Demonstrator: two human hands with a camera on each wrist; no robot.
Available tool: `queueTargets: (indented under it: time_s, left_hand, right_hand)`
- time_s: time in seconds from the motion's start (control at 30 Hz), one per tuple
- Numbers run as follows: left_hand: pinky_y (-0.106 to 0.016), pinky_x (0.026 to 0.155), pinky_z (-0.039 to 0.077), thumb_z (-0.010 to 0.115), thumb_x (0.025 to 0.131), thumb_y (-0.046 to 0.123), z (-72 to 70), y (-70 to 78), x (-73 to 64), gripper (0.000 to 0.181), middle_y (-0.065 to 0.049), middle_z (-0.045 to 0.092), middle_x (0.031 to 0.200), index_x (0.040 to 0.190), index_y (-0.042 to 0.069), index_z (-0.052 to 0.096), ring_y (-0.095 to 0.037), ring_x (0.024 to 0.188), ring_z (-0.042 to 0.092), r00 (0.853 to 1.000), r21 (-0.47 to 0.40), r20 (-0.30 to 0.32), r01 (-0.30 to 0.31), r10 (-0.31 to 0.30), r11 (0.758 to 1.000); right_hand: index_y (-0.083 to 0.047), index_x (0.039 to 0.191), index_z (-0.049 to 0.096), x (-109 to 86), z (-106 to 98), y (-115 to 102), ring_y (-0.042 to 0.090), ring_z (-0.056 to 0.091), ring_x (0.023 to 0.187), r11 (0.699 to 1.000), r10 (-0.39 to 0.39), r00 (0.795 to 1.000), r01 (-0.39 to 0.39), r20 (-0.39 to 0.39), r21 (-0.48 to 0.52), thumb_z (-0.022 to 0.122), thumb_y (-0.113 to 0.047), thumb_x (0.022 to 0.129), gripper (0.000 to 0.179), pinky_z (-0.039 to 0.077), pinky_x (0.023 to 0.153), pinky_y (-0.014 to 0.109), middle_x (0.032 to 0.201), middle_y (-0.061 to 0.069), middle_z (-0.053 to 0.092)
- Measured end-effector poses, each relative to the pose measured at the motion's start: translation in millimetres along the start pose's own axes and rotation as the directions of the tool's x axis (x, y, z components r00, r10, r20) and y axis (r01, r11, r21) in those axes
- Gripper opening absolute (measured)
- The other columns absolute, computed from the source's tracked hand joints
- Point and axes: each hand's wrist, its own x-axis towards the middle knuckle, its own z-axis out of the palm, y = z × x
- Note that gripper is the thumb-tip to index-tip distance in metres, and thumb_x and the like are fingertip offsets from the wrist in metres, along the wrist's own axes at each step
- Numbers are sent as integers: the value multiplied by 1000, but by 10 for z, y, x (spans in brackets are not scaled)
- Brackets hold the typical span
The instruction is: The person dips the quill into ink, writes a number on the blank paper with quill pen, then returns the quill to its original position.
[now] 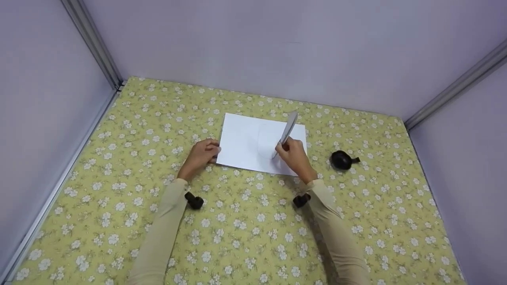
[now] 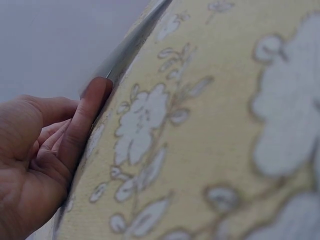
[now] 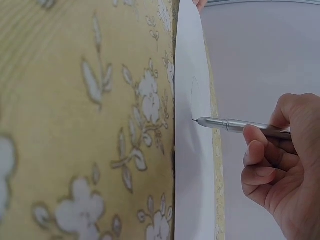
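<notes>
Pen (image 3: 232, 125), silver, tip at the right-hand part of the white paper (image 1: 239, 136), by a faint curved line (image 1: 258, 138). Probably light and stiff, perhaps slick along its smooth barrel; best held low, a little above the tip. Right hand (image 1: 295, 155) pinches it between thumb and fingers, slanted. Paper likely thin, easily creased, apt to slide; hold by an edge, clear of the line. Left hand (image 1: 201, 153) pinches its left edge. Beneath, yellow flowered cloth (image 1: 237, 237); off right, well apart, black round object (image 1: 341, 160), use unclear.
</notes>
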Motion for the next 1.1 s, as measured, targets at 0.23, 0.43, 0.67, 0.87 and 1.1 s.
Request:
queueTargets:
  time_s: [0.23, 0.43, 0.67, 0.87, 1.1]
  left_hand:
    - [-26, 74, 57, 56, 110, 14, -5, 2, 12, 38, -20, 65, 124, 145, 1, 55, -17, 86, 61, 1000, 7, -3, 2, -2, 1000]
    - [-25, 71, 55, 56, 110, 14, 3, 23, 0, 39, -13, 66, 112, 146, 0, 55, -14, 80, 58, 1000, 23, -6, -14, 14, 1000]
    - [-24, 63, 44, 53, 111, 10, 14, 20, -19, 37, -6, 57, 95, 145, -4, 53, -12, 68, 42, 999, -61, 29, -35, 37, 998]
    - [-24, 66, 50, 54, 110, 11, 13, 9, -14, 39, -10, 63, 106, 147, -3, 52, -12, 72, 48, 999, -61, 24, -27, 28, 998]
    - [-24, 67, 51, 54, 110, 11, 8, -4, -6, 39, -11, 63, 106, 146, -4, 53, -12, 74, 50, 1000, -45, 14, -26, 27, 999]
  right_hand:
    - [-3, 84, 62, -1, -7, 21, 16, 46, 60, 1000, -10, 999, 10, -32, -3, 57, -10, 103, 21, 37, 57, 29, 67, 4, 57]
    - [-3, 84, 63, -1, 9, 39, 16, 46, 59, 1000, -17, 999, 17, -48, -5, 57, -10, 103, 21, 37, 56, 29, 66, 5, 58]
    - [-1, 85, 62, 4, 19, 61, 17, 47, 61, 1000, -14, 998, 12, -62, -22, 57, -11, 103, 21, 37, 56, 29, 68, 6, 58]
    - [-2, 85, 62, 4, 12, 59, 16, 45, 58, 1000, -26, 997, 25, -72, -20, 56, -10, 104, 22, 35, 55, 27, 66, 5, 55]
    - [0, 86, 64, 0, 30, 81, 16, 46, 58, 998, -50, 994, 47, -101, -33, 56, -9, 104, 22, 36, 55, 28, 66, 8, 59]
